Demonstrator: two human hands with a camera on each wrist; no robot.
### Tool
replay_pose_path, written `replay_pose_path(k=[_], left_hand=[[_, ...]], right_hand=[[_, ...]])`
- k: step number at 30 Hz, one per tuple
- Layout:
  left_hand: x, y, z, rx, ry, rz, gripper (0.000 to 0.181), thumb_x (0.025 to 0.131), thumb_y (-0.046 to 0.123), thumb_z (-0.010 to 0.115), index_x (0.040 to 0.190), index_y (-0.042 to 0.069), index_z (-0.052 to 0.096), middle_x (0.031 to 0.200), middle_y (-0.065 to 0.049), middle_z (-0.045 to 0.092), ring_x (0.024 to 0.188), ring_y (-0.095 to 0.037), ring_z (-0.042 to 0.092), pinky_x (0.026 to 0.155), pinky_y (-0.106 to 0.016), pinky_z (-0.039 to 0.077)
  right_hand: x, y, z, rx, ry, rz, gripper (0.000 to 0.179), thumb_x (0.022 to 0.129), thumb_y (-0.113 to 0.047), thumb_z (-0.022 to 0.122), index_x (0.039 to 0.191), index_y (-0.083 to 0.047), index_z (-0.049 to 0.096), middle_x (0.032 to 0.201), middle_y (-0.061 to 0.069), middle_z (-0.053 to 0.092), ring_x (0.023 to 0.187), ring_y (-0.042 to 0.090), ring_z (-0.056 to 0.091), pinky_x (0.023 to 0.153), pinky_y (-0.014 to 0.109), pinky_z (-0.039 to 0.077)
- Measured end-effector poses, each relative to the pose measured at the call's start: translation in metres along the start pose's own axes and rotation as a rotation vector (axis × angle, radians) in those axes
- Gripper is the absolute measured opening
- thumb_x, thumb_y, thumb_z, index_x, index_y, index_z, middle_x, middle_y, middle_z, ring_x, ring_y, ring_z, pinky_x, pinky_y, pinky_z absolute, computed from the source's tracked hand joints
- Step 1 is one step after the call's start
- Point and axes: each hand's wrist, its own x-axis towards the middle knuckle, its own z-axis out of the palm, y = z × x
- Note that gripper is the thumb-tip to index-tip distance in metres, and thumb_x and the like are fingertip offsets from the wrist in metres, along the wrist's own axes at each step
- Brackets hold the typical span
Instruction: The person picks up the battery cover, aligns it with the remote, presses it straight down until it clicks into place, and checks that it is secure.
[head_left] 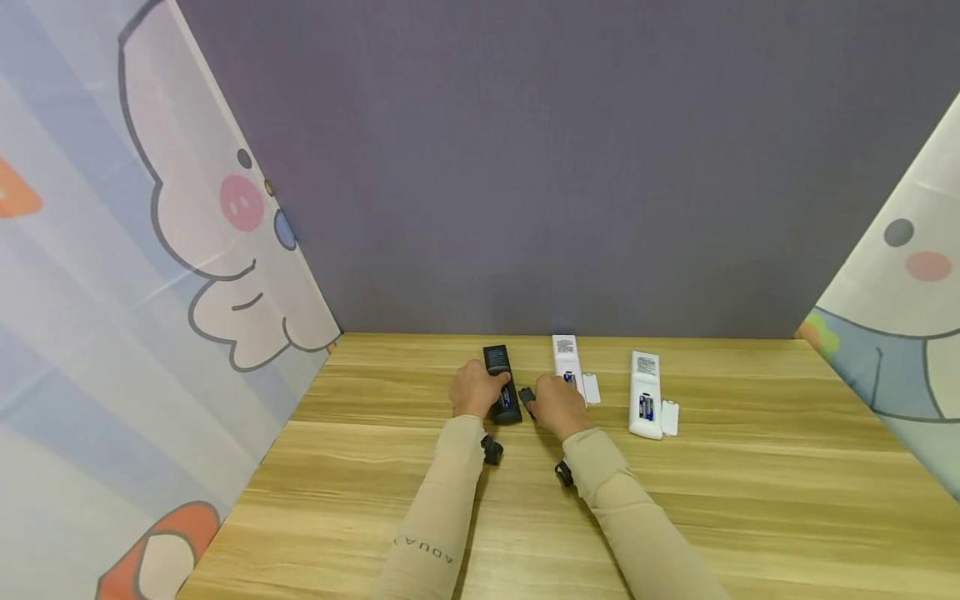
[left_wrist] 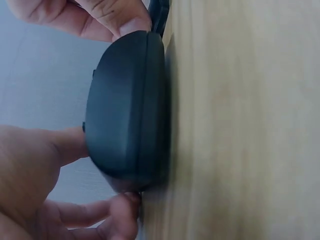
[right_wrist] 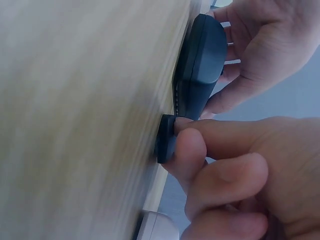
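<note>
The fingers of the right hand [head_left: 560, 406] pinch a small black cover [head_left: 527, 401] and hold it tilted at the surface [head_left: 337, 483]; whether it touches I cannot tell. The fingers of the left hand [head_left: 474, 389] grip the black remote [head_left: 499, 365], thumb on its back, others along its outer side. The remote lies back up on the surface, just left of the cover, its batteries [head_left: 505, 398] showing.

The pinch looks slight, so a knock against the remote's edge could flip the cover loose. A slack left grip might let the remote swivel, and the thumb, set near the bay, might jog a battery if it bears down. The right hand, overlapping the middle remote [head_left: 567, 357] in the head view, could nudge it.

The black remote's long axis runs away from the person, labelled end far and slightly left, rounded end near. The cover runs much the same way.

Further right lies the right remote [head_left: 645, 383], also back up, with a white lid [head_left: 670, 418] beside it.
</note>
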Motion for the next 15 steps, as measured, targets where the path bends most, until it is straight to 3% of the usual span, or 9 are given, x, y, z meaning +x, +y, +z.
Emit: replay_pose_path(k=[8,15], left_hand=[[-0.0018,-0.0008,0.003,-0.064,0.017,-0.058,0.038,0.085,0.043,0.083,0.086,0.008,0.069,0.07,-0.007,0.067,0.056,-0.02,0.061,0.046,-0.031,0.04],[0.0002,-0.0029,0.0034,-0.103,0.014,-0.064,0.042,0.086,0.043,0.081,0.069,0.014,0.056,0.057,-0.001,0.052,0.047,-0.016,0.045,0.043,-0.031,0.029]], right_hand=[[-0.0039,-0.0015,0.0004,-0.005,-0.006,0.02,0.028,0.092,-0.021,0.078,0.073,-0.009,0.061,0.069,0.008,0.063,0.061,0.024,0.062,0.05,0.036,0.045],[-0.0032,-0.0021,0.0008,0.007,0.014,0.005,0.03,0.093,-0.02,0.076,0.07,-0.009,0.062,0.071,0.01,0.066,0.066,0.028,0.067,0.051,0.039,0.048]])
